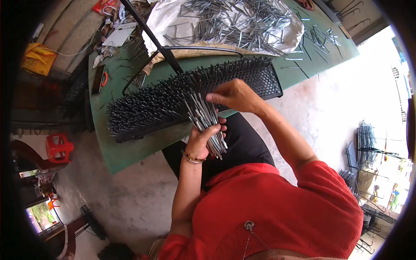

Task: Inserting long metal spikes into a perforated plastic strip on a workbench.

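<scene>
My left hand (203, 141) is wrapped round a bundle of thin grey metal rods (203, 113), which fans out at its upper end. My right hand (236, 96) is just above and right of the bundle's upper end. Its thumb and fingers are curled in; what they pinch, if anything, is hidden. Directly beyond both hands lies a long black perforated metal rack (271, 82) with a tall handle bar (149, 30). Dark thin rods (149, 104) stand upright in most of its holes; bare holes show toward its right end.
The rack rests on a green tabletop (119, 154). Loose rods (242, 26) lie piled on a white sheet (173, 19) at the back, others at the far right. A phone (98, 80) and red-handled scissors (104, 79) are at the left. A red stool (59, 148) stands on the floor.
</scene>
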Motion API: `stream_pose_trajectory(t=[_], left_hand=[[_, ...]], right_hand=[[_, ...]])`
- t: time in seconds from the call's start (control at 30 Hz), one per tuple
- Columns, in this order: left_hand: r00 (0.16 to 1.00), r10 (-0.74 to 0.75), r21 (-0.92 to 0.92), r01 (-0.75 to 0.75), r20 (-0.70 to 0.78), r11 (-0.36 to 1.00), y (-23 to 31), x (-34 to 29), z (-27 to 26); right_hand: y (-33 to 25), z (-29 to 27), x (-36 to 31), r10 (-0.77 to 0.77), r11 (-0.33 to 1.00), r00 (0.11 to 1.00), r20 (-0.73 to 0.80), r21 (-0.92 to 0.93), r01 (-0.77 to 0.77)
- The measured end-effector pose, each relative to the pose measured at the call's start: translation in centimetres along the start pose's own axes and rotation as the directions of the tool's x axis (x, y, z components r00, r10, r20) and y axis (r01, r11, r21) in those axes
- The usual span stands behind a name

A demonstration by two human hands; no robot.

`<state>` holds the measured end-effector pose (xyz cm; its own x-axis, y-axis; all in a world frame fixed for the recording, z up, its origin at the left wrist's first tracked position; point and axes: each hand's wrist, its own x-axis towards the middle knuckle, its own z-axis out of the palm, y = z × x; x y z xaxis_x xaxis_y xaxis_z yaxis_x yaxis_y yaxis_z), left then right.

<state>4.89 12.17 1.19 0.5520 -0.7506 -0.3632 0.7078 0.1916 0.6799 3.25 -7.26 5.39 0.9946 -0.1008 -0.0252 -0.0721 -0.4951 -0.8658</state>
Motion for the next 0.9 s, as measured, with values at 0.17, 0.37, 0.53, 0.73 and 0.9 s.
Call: stream_pose_trajectory(t=[0.17,0.37,0.53,0.73,0.9], left_hand=[[1.000,-0.012,0.000,0.012,0.021,1.000,0.3,0.1,1.1],[0.995,-0.100,-0.010,0.100,-0.011,0.995,-1.0,0.1,0.5],[0.981,-0.192,0.084,0.195,-0.036,0.977,-1.5,0.4,0.0],[0.983,-0.179,0.054,0.181,-0.041,0.982,-1.5,0.7,0.1],[0.985,-0.172,0.047,0.173,-0.032,0.984,-1.4,0.5,-0.1]], right_hand=[[1.6,1.4,-0.9,0.109,0.911,0.991,0.077,0.391,-0.131],[1.4,0.0,-1.1,0.228,0.885,0.968,0.108,0.392,-0.252],[-0.3,0.2,2.2,-0.143,0.910,0.868,-0.476,0.281,0.304],[1.1,3.0,6.3,-0.477,0.860,0.705,-0.524,-0.115,0.497],[2.2,3.6,6.8,-0.565,0.825,0.716,-0.409,-0.300,0.480]])
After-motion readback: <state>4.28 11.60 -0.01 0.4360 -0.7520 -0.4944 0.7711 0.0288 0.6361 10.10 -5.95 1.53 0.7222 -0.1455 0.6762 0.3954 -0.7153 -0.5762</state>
